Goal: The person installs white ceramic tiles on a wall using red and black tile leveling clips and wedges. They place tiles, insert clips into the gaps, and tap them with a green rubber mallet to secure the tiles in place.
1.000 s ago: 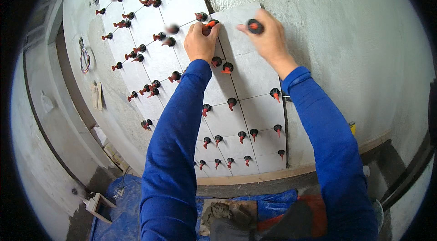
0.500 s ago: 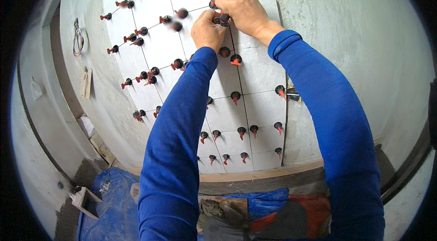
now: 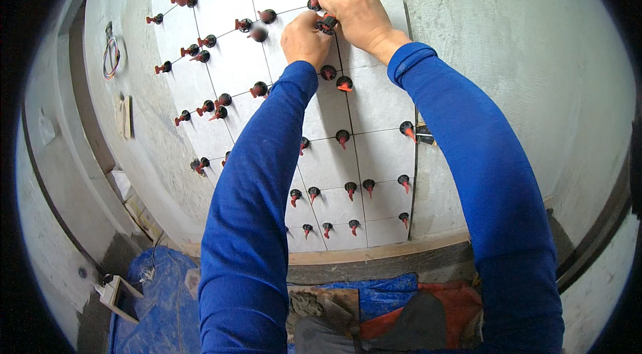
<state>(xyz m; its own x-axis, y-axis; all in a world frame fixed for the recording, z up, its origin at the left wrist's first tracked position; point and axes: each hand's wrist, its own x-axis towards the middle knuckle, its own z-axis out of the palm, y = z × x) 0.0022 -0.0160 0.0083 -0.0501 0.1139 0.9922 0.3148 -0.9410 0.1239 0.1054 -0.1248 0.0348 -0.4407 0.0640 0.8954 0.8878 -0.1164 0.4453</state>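
Upright white tiles [image 3: 384, 106] cover the wall in front of me, with black-and-red tile levelers standing out along their joints. Both hands meet at a joint near the top right of the tiling. My left hand [image 3: 305, 41] is closed, its fingertips against a black-and-red tile leveler [image 3: 326, 23]. From the other side my right hand [image 3: 361, 19] closes on the same leveler with bent fingers. Another tile leveler [image 3: 313, 3] sits right beside the right hand's index finger. Just below the hands are two more levelers, one with an orange handle [image 3: 344, 84]. The fingers partly hide the gripped leveler.
Bare grey plaster [image 3: 495, 39] continues right of the tiles. Coiled wires [image 3: 111, 58] hang from the left wall. A wooden ledge [image 3: 374, 255] runs beneath the tiling. Below lie a blue tarp [image 3: 160, 294], a mortar-covered board [image 3: 341, 304] and a small white stool-like frame [image 3: 120, 297].
The view has shifted slightly, so the lower tiles sit a little higher in it. Both hands stay at the same leveler, which appears slightly turned between the fingers.
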